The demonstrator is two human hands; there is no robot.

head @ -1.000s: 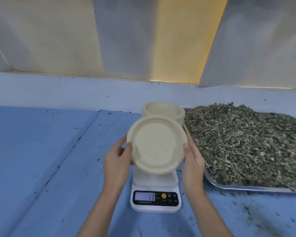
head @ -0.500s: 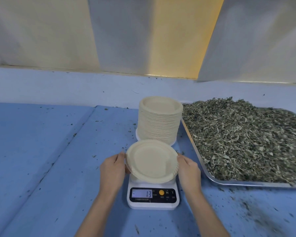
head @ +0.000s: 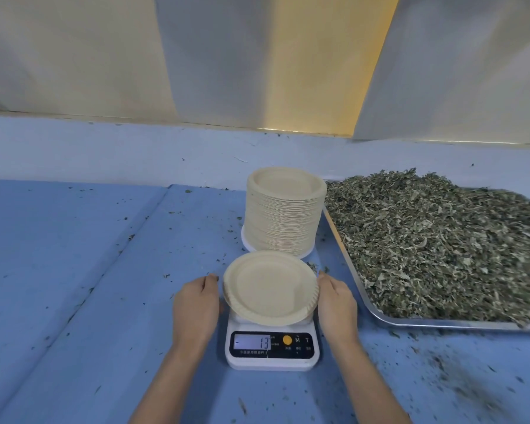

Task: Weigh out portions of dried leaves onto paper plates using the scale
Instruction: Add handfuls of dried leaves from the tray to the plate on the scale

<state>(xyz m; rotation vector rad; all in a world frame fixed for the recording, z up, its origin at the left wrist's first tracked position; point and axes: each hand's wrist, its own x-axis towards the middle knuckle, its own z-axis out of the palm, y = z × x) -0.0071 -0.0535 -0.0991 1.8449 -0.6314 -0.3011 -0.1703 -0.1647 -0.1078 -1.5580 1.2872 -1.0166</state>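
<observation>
At the desk's front edge, left hand (head: 196,304) and right hand (head: 337,304) grip the paper plate (head: 270,289) on the scale (head: 273,361); their pressure could skew its reading.

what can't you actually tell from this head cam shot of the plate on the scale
Head view, scale platform: hidden under the paper plate.
Head view, print below the display: too small.
Head view, whether left hand and right hand grip the plate: fingertips hidden.
Head view, tray right end: cut off by the frame edge.

Leaf-weighing workroom: leaf tray (head: 441,325), scale (head: 271,347), plate stack (head: 283,221).
</observation>
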